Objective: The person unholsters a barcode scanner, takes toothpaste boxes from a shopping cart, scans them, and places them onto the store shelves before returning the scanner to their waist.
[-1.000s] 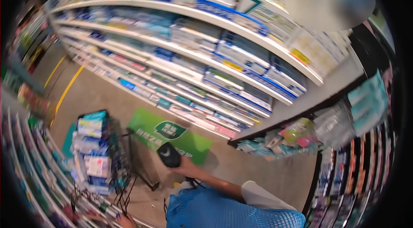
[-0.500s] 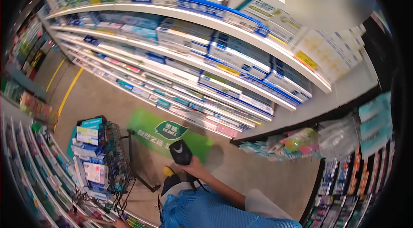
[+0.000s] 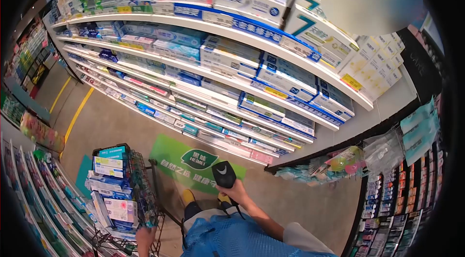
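Observation:
My right hand [image 3: 234,191] is closed round a black handheld device [image 3: 224,174] with a pale curved mark on its face, held over the floor in front of my body. It looks like a handheld scanner, though its underside is hidden. My left hand [image 3: 144,238] is low, at the near side of a wire shopping cart [image 3: 154,203]; its fingers are blurred, and whether they grip the wire I cannot tell. Stacked boxes [image 3: 116,184], mostly white and blue, fill the cart.
Long white shelves [image 3: 193,61] of boxed goods run across the front. A green floor sticker [image 3: 169,157] lies before my yellow shoes [image 3: 188,196]. Plastic packs [image 3: 385,153] hang from the shelf end at right. More shelving [image 3: 29,194] stands at left, beyond the cart.
The view has shifted slightly, the cart and the black device now appearing farther right. My left hand has come up from the bottom edge to the cart's side.

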A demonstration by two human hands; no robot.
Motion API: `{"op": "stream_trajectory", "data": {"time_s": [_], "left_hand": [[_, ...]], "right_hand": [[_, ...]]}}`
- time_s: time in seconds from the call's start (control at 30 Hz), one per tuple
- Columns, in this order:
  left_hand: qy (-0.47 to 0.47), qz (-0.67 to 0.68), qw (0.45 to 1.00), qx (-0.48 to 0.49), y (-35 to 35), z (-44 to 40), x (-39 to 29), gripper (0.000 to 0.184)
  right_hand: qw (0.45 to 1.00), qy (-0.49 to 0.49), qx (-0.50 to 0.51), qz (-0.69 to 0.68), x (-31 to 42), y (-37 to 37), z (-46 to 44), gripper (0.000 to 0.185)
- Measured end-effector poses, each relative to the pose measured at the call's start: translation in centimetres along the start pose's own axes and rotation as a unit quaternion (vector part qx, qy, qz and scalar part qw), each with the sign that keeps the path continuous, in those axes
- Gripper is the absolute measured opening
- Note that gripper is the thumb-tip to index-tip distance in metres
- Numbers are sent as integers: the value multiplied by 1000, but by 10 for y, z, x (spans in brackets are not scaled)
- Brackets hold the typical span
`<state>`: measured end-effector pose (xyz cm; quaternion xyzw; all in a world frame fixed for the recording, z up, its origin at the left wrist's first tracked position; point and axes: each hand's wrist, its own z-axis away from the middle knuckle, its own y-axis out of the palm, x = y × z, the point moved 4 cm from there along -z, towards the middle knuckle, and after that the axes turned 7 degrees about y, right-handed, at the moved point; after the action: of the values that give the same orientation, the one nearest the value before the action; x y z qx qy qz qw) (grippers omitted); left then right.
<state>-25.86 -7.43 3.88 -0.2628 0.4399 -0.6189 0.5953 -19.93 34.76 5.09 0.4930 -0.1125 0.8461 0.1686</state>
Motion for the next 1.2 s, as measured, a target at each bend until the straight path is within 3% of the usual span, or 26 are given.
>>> {"op": "stream_trajectory", "data": {"time_s": [0.1, 0.2, 0.53, 0.7, 1.2], "left_hand": [[71, 96, 984, -134, -30, -50, -8, 35], [104, 169, 965, -173, -51, -82, -6, 29], [88, 204, 957, -186, -48, -139, 45, 24], [92, 219, 947, -214, -46, -147, 56, 25], [-9, 255, 919, -299, -68, -180, 105, 28]], "right_hand": [[1000, 17, -15, -9, 18, 19, 7, 18], [998, 19, -27, -60, 26, 35, 9, 17], [992, 24, -92, -88, 26, 66, 25, 17], [993, 36, -91, -64, 28, 74, 26, 17], [996, 45, -70, -28, 44, 91, 4, 17]]}}
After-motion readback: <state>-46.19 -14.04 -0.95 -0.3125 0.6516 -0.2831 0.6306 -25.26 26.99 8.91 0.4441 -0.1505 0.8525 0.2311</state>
